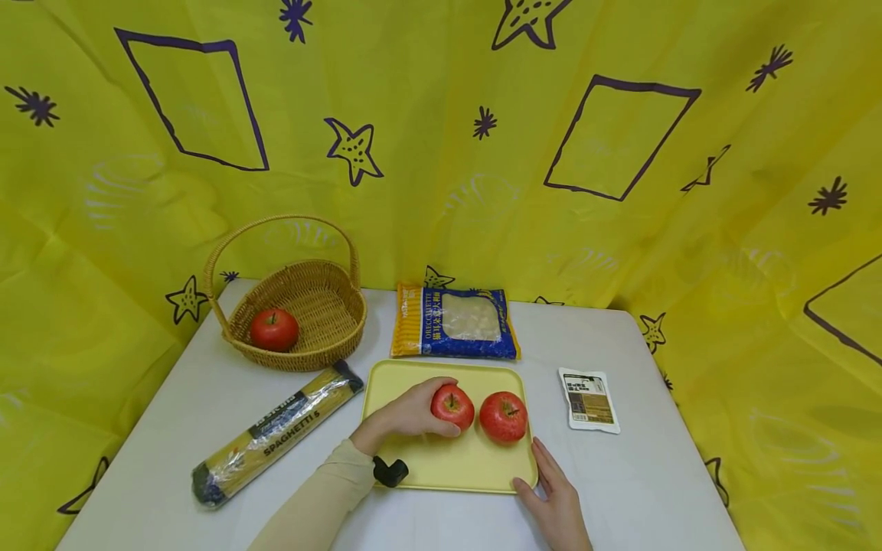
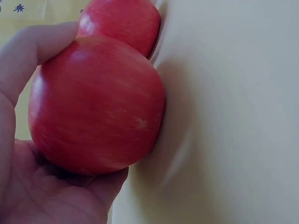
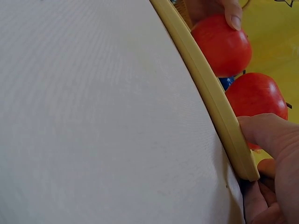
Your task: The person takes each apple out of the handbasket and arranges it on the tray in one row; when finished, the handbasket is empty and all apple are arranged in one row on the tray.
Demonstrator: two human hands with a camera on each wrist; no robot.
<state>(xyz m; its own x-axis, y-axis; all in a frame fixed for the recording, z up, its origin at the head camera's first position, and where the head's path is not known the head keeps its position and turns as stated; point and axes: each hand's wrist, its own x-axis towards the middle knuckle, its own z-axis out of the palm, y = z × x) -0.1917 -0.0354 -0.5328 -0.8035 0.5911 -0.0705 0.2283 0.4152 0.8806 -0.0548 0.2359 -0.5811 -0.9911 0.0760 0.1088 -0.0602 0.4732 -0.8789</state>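
Note:
My left hand point(image 1: 416, 413) grips a red apple point(image 1: 452, 408) over the yellow tray point(image 1: 441, 471), its thumb and fingers curved around the fruit's sides. Close up in the left wrist view, that apple point(image 2: 98, 107) is low over the tray surface. A second red apple point(image 1: 504, 418) sits on the tray just to the right. At the tray's near right corner, my right hand point(image 1: 553, 501) holds the rim, thumb on the front edge and fingers along the right side. The right wrist view shows the thumb point(image 3: 264, 130) against the tray rim point(image 3: 210, 102).
A wicker basket point(image 1: 334, 306) with one red apple point(image 1: 274, 330) stands back left. A spaghetti pack point(image 1: 276, 434) lies left of the tray. Behind the tray is a blue-and-yellow orecchiette bag point(image 1: 455, 322); a small white-and-brown packet point(image 1: 589, 400) lies to the right.

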